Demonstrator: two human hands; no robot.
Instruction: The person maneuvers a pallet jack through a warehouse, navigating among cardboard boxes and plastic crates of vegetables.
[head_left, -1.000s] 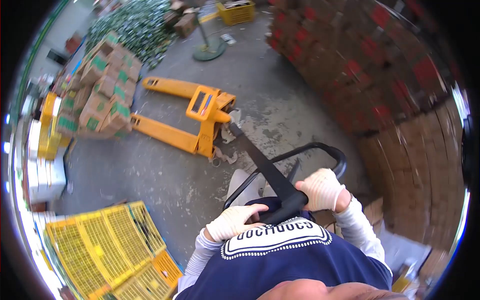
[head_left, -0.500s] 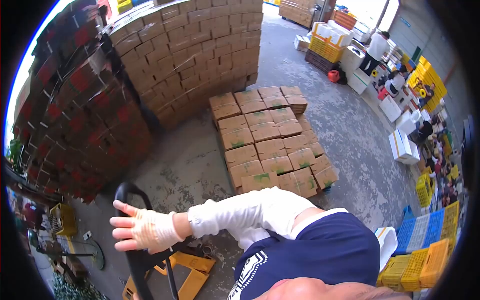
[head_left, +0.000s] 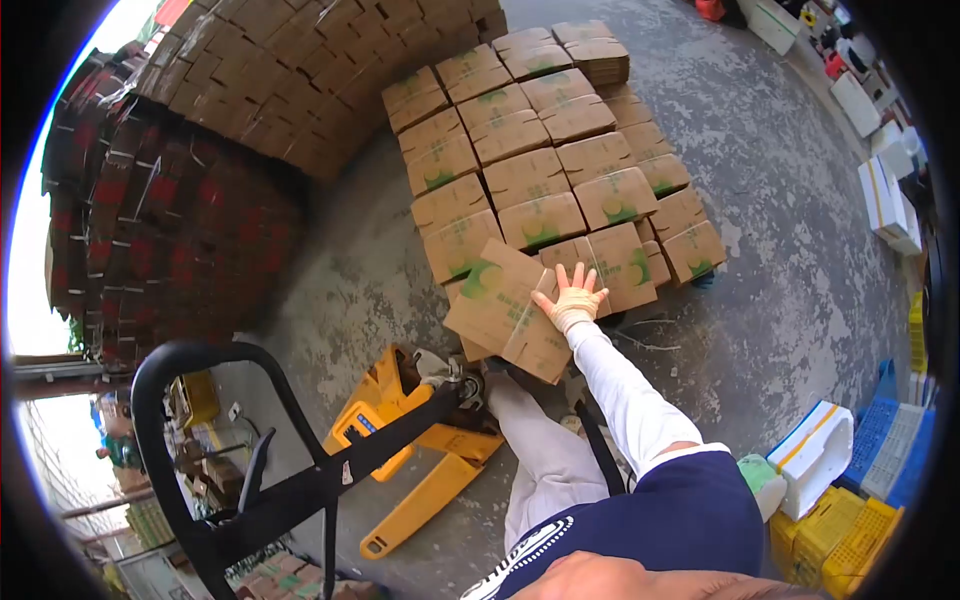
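My right hand (head_left: 575, 301), in a pale glove with bare fingertips, lies with fingers spread on a flattened cardboard carton (head_left: 505, 305) with green print. This carton sits askew at the near edge of a low stack of cardboard cartons (head_left: 530, 180). Its near corner juts past the stack. My left hand is out of view. To the left stands a yellow pallet jack (head_left: 425, 480); its black looped handle (head_left: 255, 355) rises toward me, and no hand shows on it.
Behind the stack is a tall wall of brown cartons (head_left: 290, 75). Dark, red-marked bundles (head_left: 170, 230) are piled at the left. On the right are a white foam box (head_left: 812, 455), yellow crates (head_left: 835, 535) and blue crates (head_left: 885, 440). Grey worn floor (head_left: 780, 250) surrounds the stack.
My right hand has moved from beside the pallet jack's handle to the carton at the stack's near edge. That carton now lies more askew. My view has tilted down, showing more of the jack.
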